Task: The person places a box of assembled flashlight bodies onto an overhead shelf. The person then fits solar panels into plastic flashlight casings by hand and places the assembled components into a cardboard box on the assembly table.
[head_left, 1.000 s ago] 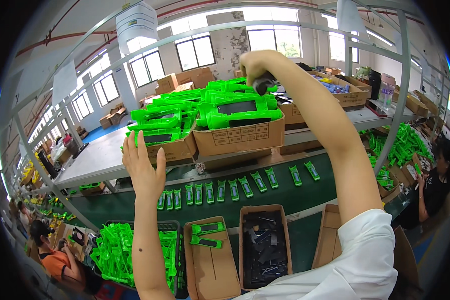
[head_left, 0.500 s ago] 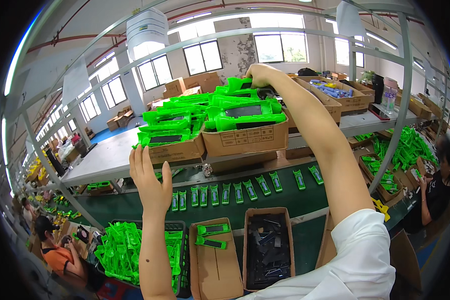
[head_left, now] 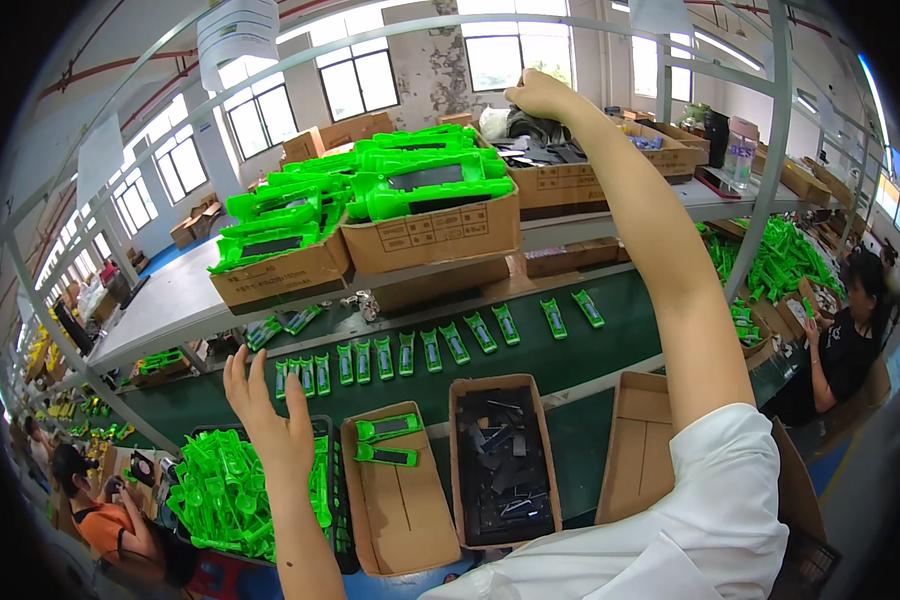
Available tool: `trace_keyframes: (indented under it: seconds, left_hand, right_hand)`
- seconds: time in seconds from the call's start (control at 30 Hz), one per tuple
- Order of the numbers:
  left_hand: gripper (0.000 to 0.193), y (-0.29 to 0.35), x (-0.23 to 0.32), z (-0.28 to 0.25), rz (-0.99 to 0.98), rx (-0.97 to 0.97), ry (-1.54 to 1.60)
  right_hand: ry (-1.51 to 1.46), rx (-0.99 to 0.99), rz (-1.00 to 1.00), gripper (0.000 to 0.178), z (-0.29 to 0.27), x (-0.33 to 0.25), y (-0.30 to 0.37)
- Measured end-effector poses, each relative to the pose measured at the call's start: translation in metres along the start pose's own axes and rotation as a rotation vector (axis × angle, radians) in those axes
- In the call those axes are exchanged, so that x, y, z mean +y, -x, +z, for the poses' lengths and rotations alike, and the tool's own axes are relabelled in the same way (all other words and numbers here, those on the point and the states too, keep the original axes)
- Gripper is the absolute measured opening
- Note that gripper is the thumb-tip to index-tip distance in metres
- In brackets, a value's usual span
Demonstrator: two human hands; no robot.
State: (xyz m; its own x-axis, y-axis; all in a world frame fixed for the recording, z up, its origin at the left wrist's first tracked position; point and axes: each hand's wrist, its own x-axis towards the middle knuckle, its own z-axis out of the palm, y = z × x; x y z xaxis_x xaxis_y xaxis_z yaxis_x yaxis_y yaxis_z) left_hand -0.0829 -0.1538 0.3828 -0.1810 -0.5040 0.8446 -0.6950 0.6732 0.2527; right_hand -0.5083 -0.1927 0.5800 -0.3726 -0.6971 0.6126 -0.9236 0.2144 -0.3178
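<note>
My right hand reaches far up over the shelf, its fingers bent together above a dark crumpled bag or cloth. Whether the fingertips grip it cannot be made out. Beneath lies a cardboard box of flat black pieces. To its left, two cardboard boxes are heaped with green plastic housings that have dark panels. My left hand is held in the air with fingers spread and nothing in it. It is nearest to the left end of a row of green housings on the green belt.
Below stand a black crate of green parts, a carton with two green housings, a carton of black pieces and another carton. A metal post rises at the right. Co-workers sit at both sides.
My right hand has moved away from the heaped green housings to the dark bag or cloth. The view has shifted, and my left hand now appears lower, apart from the shelf boxes.
</note>
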Motion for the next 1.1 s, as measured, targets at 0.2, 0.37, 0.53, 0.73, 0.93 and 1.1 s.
trace_keyframes:
  seconds: [0.2, 0.37, 0.53, 0.73, 0.93, 1.1]
  left_hand:
    - [0.033, 0.03, 0.025, 0.004, -0.022, -0.086, 0.088]
    - [0.03, 0.044, 0.034, -0.004, -0.054, -0.048, 0.087]
    - [0.025, 0.056, 0.045, 0.002, -0.066, -0.074, 0.106]
    - [0.025, 0.083, 0.036, 0.0, -0.134, -0.149, 0.084]
    - [0.022, 0.108, 0.029, -0.014, -0.192, -0.176, 0.105]
    - [0.022, 0.129, 0.0, -0.03, -0.265, -0.271, 0.054]
  right_hand:
    - [0.164, -0.44, 0.115, 0.09, -0.006, 0.056, 0.038]
    - [-0.15, 0.143, -0.138, 0.057, 0.005, 0.084, 0.04]
    - [0.201, -0.029, -0.217, 0.032, -0.008, 0.093, 0.047]
    - [-0.212, 0.306, 0.027, 0.024, 0.001, 0.077, 0.034]
    - [0.118, -0.185, -0.204, 0.041, 0.048, 0.078, 0.0]
    - [0.285, -0.406, -0.048, 0.063, 0.002, 0.035, 0.045]
